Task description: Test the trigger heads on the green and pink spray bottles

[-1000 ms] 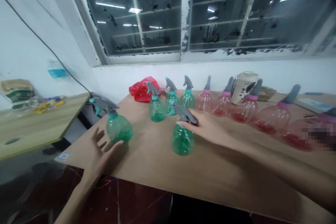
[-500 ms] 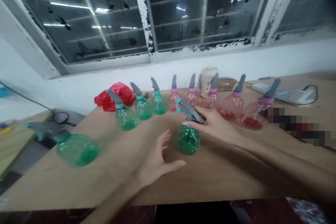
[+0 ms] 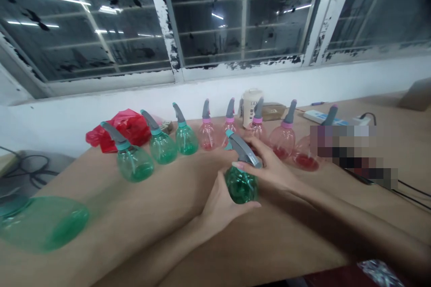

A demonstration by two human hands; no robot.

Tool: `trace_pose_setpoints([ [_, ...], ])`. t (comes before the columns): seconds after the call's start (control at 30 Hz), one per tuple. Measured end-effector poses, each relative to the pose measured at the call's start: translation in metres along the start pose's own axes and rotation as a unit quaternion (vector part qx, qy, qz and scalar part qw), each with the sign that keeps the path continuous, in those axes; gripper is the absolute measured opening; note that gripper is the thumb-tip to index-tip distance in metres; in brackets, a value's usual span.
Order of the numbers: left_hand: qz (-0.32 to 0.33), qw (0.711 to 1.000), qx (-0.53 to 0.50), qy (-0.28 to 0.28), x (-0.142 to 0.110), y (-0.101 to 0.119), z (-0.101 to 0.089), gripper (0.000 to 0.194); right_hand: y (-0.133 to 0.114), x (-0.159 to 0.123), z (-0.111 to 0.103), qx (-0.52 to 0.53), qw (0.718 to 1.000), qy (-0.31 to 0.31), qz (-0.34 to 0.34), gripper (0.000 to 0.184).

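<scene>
A green transparent spray bottle (image 3: 241, 186) with a grey trigger head and teal nozzle stands tilted slightly in front of me. My right hand (image 3: 274, 168) grips it around the neck and trigger head, thumb across the front. Around the lower left of its body curves my left hand (image 3: 220, 208), with the thumb along the base and the fingers partly hidden behind the bottle. Green liquid shows inside. Beyond my hands stand other green spray bottles (image 3: 163, 148) on the left and pink spray bottles (image 3: 282, 141) on the right.
One more green bottle (image 3: 50, 224) is at the near left edge. Behind the row are a red plastic bag (image 3: 126, 128), a beige cup (image 3: 251, 107) and a brown box (image 3: 274, 111). A white power strip (image 3: 325, 117) with cables lies at the right. A wall with windows borders the brown table (image 3: 161, 215).
My left hand has moved from open beside the bottle to closing around its lower body. The right hand keeps its grip on the head. The view has turned right.
</scene>
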State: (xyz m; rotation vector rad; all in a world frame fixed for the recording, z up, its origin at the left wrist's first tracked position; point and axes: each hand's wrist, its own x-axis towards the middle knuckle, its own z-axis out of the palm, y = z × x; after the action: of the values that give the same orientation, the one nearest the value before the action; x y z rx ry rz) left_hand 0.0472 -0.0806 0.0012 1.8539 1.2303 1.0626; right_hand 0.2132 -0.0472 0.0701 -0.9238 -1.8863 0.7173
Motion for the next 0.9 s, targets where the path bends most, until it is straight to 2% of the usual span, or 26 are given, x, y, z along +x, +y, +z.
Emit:
trace_pose_setpoints([
  [0.1,-0.001,1.0,0.006,0.0,-0.001,0.002,-0.001,0.093,-0.003,0.004,0.01,0.017,0.999,0.02,-0.035,0.055],
  [0.2,0.024,1.0,0.009,-0.001,-0.002,0.005,-0.005,0.094,-0.006,0.009,0.019,0.017,0.999,0.027,-0.043,0.04],
  [0.3,0.055,0.998,-0.01,0.007,-0.003,0.007,-0.009,0.084,-0.004,0.013,0.027,0.038,0.997,0.031,-0.056,0.031],
  [0.4,0.059,0.997,-0.045,0.014,-0.003,0.007,-0.011,0.073,0.001,0.017,0.031,0.08,0.993,0.01,-0.092,0.026],
  [0.47,0.053,0.997,-0.06,-0.004,-0.002,0.006,-0.011,0.072,0.005,0.018,0.031,0.107,0.989,-0.011,-0.106,0.026],
  [0.63,0.037,0.997,-0.057,-0.025,0.002,0.006,-0.009,0.077,0.004,0.017,0.025,0.125,0.987,-0.053,-0.086,0.028],
  [0.73,0.056,0.996,-0.054,-0.032,0.003,0.005,-0.01,0.085,-0.002,0.016,0.022,0.124,0.987,-0.085,-0.06,0.03],
  [0.9,0.098,0.993,-0.039,-0.049,0.006,0.004,-0.012,0.086,-0.008,0.016,0.021,0.118,0.988,-0.07,-0.065,0.026],
])
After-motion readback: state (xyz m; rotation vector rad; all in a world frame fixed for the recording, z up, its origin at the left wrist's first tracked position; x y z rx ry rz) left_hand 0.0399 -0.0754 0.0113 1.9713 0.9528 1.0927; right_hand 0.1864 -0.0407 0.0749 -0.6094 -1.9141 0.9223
